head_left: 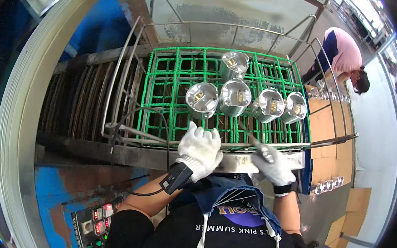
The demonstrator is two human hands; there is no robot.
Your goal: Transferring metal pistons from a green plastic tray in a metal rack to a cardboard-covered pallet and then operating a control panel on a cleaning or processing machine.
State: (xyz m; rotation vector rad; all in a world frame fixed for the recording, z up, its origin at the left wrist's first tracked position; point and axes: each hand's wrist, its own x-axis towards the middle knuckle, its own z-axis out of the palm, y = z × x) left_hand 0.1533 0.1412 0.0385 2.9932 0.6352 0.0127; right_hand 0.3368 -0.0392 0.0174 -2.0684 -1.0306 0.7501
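Several shiny metal pistons stand with their hollow ends up in a green-coated wire basket (173, 93). One piston (234, 66) is at the back, and another (202, 99) sits at the front left. My left hand (200, 148), in a white knit glove, is at the basket's front rail, just below the front-left piston. Its fingers are curled, and whatever may be in them is hidden. To the right, my gloved right hand (273, 164) is closed at the same rail. A thin, brownish, blurred thing (253, 140) sticks out from its fingers toward the basket.
A metal rail frame (246, 27) surrounds the basket. At left are dark slats (79, 96) and a pale post (31, 93). Lit push buttons (100, 212) sit at lower left. More pistons (329, 185) stand on the right near cardboard (327, 131), where another person (341, 54) bends over.
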